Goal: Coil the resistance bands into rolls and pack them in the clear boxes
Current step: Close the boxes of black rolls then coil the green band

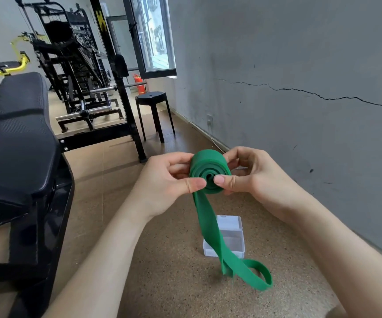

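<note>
A black padded bench [20,143] fills the left of a gym; behind it stand dark weight machines [71,65] (one with yellow handles); a round black stool [151,98] sits near the grey wall [277,47], cracked along its length; a red fire extinguisher [139,84] stands by the window [155,35].

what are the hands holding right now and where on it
Both hands hold the green resistance band by its coiled part: the left hand and the right hand pinch the roll at opposite sides, thumbs on its spiral face. The unrolled tail hangs free.
</note>
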The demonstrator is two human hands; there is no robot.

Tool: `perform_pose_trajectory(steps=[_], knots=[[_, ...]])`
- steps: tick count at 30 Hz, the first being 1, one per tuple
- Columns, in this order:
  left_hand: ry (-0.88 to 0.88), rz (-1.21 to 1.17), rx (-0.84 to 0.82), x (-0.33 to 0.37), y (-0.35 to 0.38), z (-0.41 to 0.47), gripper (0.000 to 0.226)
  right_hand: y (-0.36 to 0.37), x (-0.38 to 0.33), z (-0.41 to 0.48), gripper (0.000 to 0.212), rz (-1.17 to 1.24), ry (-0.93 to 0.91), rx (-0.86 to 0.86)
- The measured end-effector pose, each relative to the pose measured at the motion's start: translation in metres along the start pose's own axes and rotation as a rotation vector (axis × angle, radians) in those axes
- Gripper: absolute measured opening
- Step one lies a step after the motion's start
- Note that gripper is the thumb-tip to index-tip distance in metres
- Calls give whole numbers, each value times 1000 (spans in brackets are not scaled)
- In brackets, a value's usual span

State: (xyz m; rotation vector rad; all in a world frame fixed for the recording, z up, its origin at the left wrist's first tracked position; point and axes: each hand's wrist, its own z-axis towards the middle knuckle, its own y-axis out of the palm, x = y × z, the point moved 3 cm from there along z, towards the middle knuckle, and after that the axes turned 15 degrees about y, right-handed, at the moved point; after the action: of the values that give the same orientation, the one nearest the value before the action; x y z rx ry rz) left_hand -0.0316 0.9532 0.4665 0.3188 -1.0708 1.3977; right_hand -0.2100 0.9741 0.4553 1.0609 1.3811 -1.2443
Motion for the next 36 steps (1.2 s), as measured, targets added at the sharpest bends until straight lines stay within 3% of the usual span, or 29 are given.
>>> perform_pose_trajectory(steps=[2, 4, 6, 11, 14, 19, 22, 24, 26, 28, 30, 33, 36], knots=[[15, 121, -7, 2, -1, -1, 41, 2, -3, -2, 30, -210, -31, 8], [63, 314, -114, 9, 2, -2, 36, 4, -8, -5, 38, -622, -139, 80], [113, 482, -214, 13, 5, -2, 31, 10, -13, -9, 35, -811, -216, 106], [87, 420, -159, 8, 7, 0, 40, 10, -17, -11, 35, -848, -256, 219], [16, 203, -90, -2, 3, 1, 46, 2, -14, -8, 31, -661, -214, 198], [-19, 24, -122, -4, 6, 0, 45, -7, -7, -4, 23, -212, -38, 76], [-15, -75, -98, 0, 6, 0, 42, -4, -2, -3, 25, -77, 29, 37], [4, -22, -72, 2, 2, 0, 42, 0, -3, -4, 26, -55, 53, -13], [63, 149, -87, 10, -1, -2, 39, 3, -10, -9, 31, -268, -13, -32], [145, 356, -170, 18, 0, -4, 32, 7, -19, -16, 43, -724, -181, 57], [163, 550, -258, 23, 2, -5, 30, 14, -26, -21, 45, -997, -240, 157], [135, 636, -273, 22, 4, -4, 36, 21, -28, -20, 38, -1072, -231, 225], [75, 449, -156, 14, 2, -4, 48, 14, -25, -17, 35, -910, -233, 246]])
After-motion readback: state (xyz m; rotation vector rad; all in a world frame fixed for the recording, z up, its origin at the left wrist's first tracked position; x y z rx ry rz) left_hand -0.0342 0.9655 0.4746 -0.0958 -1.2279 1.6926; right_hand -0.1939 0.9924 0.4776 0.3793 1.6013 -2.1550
